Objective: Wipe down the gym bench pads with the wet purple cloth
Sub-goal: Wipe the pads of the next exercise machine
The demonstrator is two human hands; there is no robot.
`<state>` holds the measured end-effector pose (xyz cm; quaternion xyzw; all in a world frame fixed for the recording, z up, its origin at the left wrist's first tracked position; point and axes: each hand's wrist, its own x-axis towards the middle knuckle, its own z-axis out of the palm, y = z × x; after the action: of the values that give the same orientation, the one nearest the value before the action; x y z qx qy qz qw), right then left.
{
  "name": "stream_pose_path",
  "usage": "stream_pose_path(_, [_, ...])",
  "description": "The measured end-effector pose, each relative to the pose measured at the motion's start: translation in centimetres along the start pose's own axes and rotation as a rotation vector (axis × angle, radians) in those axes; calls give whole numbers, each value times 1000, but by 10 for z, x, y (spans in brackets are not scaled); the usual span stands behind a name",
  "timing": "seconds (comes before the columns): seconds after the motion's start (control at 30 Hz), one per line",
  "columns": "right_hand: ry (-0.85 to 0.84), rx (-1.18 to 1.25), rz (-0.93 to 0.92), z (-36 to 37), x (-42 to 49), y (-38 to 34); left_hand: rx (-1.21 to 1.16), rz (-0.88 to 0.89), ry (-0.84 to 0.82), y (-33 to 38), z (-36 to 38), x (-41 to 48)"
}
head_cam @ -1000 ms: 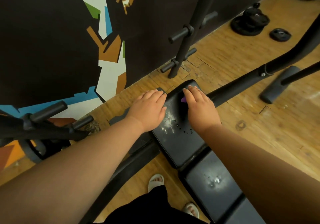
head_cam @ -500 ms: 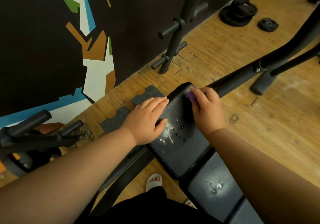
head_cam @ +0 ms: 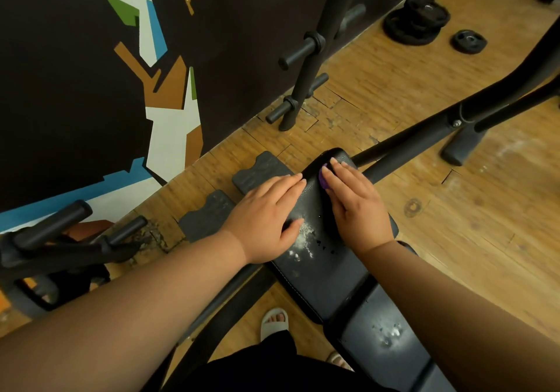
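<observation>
Purple cloth under flat right hand, left hand fingers together on bench pad, weight plates beyond

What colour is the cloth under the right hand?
Purple cloth, peeking beside the right hand; head view.

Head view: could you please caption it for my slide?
Right hand presses purple cloth onto bench pad; left hand steadies it.

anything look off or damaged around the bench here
Yes. White residue and droplets speckle the far bench pad between the left hand and right hand, with more white spots on the nearer pad. By the wall, the wooden floor is cracked and lifting.
</observation>
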<state>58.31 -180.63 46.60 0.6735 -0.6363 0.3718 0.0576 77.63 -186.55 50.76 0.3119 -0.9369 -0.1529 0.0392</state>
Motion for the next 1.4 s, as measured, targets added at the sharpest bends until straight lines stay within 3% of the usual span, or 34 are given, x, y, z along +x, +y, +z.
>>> stream_pose_path(0.53, [22,-43,85,4,4,5,-42,3,-135,14,-10,26])
stream_pose_path(0.67, [3,-61,72,-9,-28,7,-98,-6,-140,10,-5,30])
stream_pose_path(0.87, [81,-51,96,8,13,8,-125,-11,-137,10,-3,31])
stream_pose_path(1.03, [44,-75,92,-5,-33,12,-128,-9,-130,9,-2,31])
stream_pose_path(1.23, [147,-45,182,12,16,8,-133,8,-110,8,0,32])
stream_pose_path(1.4, [108,-58,190,-2,-29,7,-153,12,-103,7,1,31])
